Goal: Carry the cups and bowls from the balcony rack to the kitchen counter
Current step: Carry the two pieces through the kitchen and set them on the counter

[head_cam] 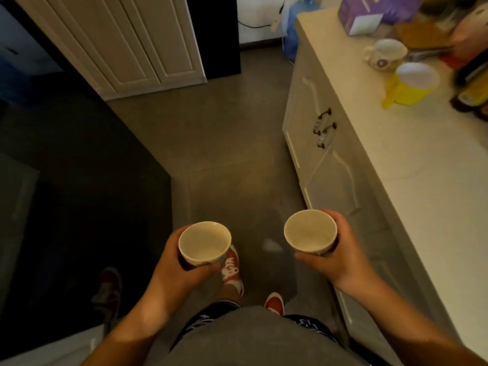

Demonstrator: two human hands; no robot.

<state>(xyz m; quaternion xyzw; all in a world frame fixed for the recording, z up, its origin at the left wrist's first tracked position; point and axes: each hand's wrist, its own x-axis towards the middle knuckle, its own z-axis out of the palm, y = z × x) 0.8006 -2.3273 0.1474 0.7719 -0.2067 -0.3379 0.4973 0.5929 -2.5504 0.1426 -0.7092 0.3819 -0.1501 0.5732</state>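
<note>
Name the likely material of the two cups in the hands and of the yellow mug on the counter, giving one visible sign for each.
Left cup and right cup: probably glazed ceramic, judging by thick rounded rims and smooth cream insides with a soft sheen.
Yellow mug: possibly plastic, from its bright uniform colour, though blur leaves ceramic open.
Counter: pale, smooth, matte.

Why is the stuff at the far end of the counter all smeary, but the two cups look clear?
In the head view, the cup in the left hand and the cup in the right hand are fairly sharp; the yellow cup, white mug and purple box are blurred near the frame's corner; the counter edge bends from the wide lens; the left side is dark.
</note>
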